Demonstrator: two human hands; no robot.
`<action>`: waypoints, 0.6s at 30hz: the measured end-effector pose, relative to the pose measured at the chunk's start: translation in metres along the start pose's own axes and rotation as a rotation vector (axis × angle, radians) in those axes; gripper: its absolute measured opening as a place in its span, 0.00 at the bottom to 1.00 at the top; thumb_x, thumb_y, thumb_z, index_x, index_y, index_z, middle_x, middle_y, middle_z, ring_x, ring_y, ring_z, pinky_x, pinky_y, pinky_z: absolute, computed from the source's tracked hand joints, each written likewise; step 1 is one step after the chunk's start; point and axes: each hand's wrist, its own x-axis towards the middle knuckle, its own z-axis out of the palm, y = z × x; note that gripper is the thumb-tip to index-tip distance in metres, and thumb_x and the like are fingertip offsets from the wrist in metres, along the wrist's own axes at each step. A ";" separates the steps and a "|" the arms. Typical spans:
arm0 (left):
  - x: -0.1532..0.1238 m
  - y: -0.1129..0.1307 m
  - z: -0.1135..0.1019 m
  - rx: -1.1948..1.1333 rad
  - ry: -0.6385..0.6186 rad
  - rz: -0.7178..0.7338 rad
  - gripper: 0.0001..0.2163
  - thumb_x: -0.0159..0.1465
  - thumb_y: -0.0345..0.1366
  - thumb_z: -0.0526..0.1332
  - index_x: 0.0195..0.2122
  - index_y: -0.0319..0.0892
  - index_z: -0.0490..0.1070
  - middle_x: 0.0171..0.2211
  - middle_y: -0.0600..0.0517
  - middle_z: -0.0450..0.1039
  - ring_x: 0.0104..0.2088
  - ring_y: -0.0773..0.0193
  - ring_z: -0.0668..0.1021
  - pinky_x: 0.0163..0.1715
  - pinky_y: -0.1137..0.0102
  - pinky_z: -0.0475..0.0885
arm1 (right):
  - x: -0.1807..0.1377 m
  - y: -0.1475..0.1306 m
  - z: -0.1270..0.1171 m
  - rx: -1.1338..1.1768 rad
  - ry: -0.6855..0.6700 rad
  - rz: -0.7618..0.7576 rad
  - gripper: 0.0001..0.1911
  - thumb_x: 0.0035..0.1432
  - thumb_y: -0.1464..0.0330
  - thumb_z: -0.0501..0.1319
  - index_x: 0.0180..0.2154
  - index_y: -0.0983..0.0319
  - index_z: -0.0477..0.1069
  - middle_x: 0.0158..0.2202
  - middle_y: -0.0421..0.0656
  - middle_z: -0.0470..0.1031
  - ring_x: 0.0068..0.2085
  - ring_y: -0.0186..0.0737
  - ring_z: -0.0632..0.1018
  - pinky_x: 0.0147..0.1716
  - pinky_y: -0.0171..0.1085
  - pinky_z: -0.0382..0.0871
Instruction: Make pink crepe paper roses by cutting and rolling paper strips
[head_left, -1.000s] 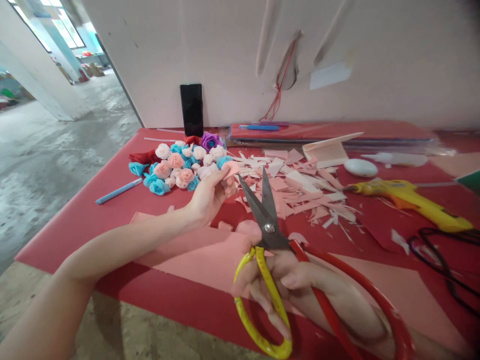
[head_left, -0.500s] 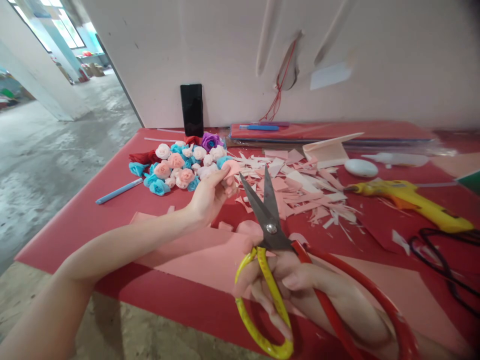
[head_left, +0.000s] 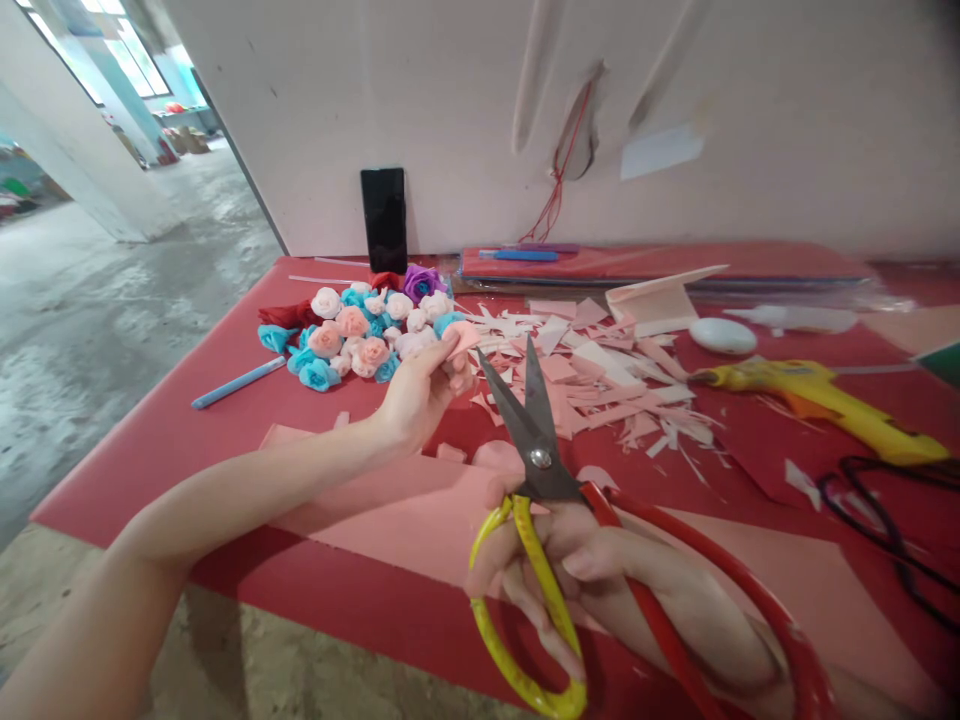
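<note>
My left hand (head_left: 427, 390) pinches a small pink paper piece (head_left: 463, 337) between thumb and fingers, just right of a cluster of paper flowers (head_left: 371, 355) in pink, white and blue. Scissors (head_left: 540, 458) with one yellow and one red handle are gripped in my right hand (head_left: 600, 570), fingers through the loops. Their blades stand apart, tips just right of the pink piece and not touching it. Pink paper sheets (head_left: 390, 510) lie on the table under both hands, with a rounded pink cutout (head_left: 499, 457) behind the scissors.
Pink and white paper scraps (head_left: 600, 370) are heaped beyond the scissors. To the right lie a yellow glue gun (head_left: 832, 400), its black cord (head_left: 885, 520) and a white oval object (head_left: 721, 336). A phone (head_left: 385, 220) leans on the wall; a blue pen (head_left: 238, 382) lies left.
The scissors have shifted very slightly, their blades a touch closer together and a little to the left. My left hand and the paper piece hold almost still.
</note>
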 end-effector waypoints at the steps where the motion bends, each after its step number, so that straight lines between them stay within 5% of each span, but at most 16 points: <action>1: 0.000 0.000 0.000 0.000 -0.007 -0.007 0.17 0.64 0.26 0.46 0.17 0.37 0.58 0.12 0.57 0.55 0.14 0.75 0.60 0.17 0.79 0.57 | 0.000 -0.001 0.001 0.006 0.008 -0.006 0.21 0.48 0.68 0.49 0.39 0.70 0.73 0.24 0.45 0.67 0.22 0.33 0.68 0.25 0.32 0.62; 18: 0.000 0.001 -0.001 0.012 0.013 -0.031 0.17 0.64 0.26 0.47 0.17 0.37 0.58 0.14 0.57 0.56 0.14 0.75 0.60 0.16 0.78 0.56 | 0.002 -0.006 0.007 0.023 0.020 -0.040 0.19 0.47 0.70 0.49 0.37 0.71 0.73 0.34 0.51 0.71 0.26 0.33 0.68 0.24 0.30 0.64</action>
